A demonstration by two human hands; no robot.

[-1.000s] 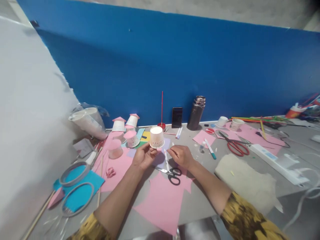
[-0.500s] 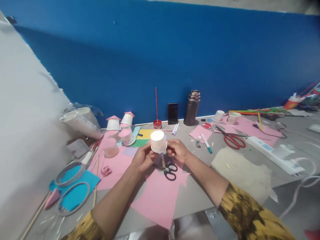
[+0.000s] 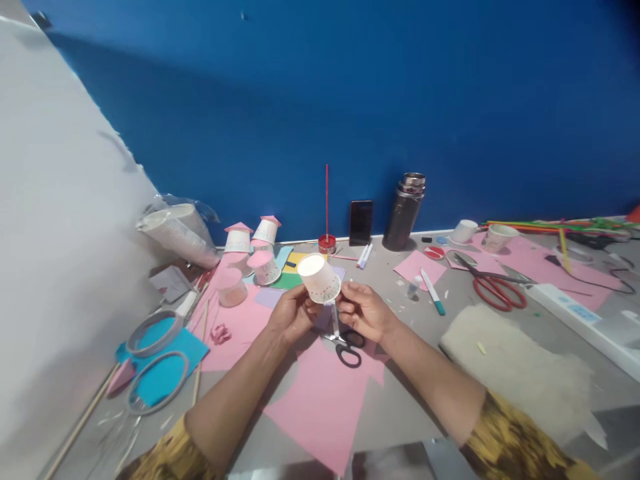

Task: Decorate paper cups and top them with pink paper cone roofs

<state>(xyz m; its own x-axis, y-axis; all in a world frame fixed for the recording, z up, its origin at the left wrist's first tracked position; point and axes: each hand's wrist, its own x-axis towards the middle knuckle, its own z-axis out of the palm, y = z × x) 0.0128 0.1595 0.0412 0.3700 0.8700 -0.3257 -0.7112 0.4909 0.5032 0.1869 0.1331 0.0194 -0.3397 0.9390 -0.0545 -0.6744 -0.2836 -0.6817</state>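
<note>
Upside down and tilted, a white paper cup [image 3: 320, 279] with small printed marks near its rim is held above the table. My left hand [image 3: 291, 315] is closed on the rim's left side, thumb and fingers pinching it. At the right side of the rim, my right hand [image 3: 367, 310] is closed, its fingertips against the cup's edge. A narrow pale strip [image 3: 335, 319] hangs down from the rim between the hands. Below lie black-handled scissors [image 3: 349, 353] on a cut pink paper sheet [image 3: 320, 400].
Pink-topped paper cups [image 3: 264, 267] stand at back left, near bagged cups [image 3: 175, 230]. Along the wall are a phone [image 3: 361, 223] and a dark flask [image 3: 404, 213]. Red-handled scissors [image 3: 497, 291], a marker [image 3: 433, 292], a power strip [image 3: 585, 320] and a pale cloth-like sheet [image 3: 520, 367] lie right.
The cup has tilted, its base leaning left and its rim turning right, still in both hands. The view has shifted, so the surroundings appear farther right.
</note>
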